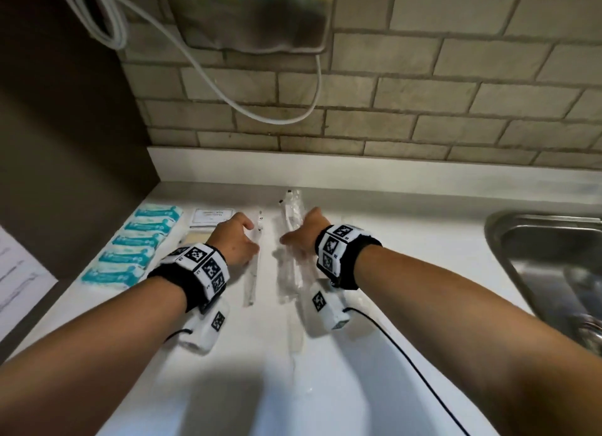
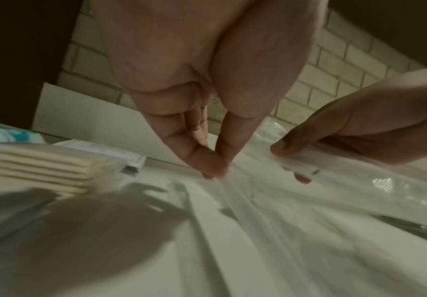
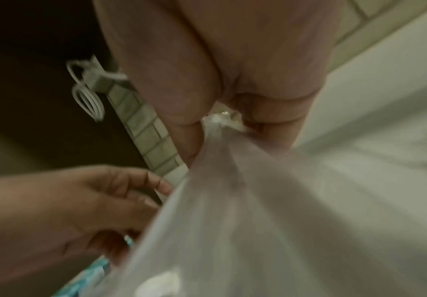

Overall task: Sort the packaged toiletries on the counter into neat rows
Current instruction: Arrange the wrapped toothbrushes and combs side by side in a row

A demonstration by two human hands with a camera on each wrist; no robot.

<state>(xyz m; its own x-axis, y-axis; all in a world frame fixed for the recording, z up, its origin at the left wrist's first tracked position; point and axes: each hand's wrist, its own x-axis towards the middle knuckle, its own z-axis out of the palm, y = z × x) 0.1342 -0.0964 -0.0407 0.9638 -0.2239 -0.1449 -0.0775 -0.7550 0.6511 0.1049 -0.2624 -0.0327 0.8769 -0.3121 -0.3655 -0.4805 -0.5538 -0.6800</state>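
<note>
Toiletries in clear wrappers lie on the white counter [image 1: 407, 240]: my left hand [image 1: 234, 240] pinches a slim wrapped stick [image 1: 254, 266] between thumb and fingertips [image 2: 212, 166], and my right hand [image 1: 304, 236] is closed around a bunch of clear packets [image 1: 293, 240] just beside it. To the left, teal packets [image 1: 130, 246] already sit in a neat column, with a white card packet [image 1: 211, 215] and a pack of pale sticks [image 2: 42, 170] between them and my left hand. I judge these wrapped pieces light, thin and slippery, their film crinkly and loose, so I would hold the stiff item inside near its middle, not the slack film. Only the head view shows the whole layout and the sink [image 1: 547, 263] at the right. Each wrist view shows the grip itself, the right one showing film gathered between my thumb and fingers [image 3: 270, 128].
</note>
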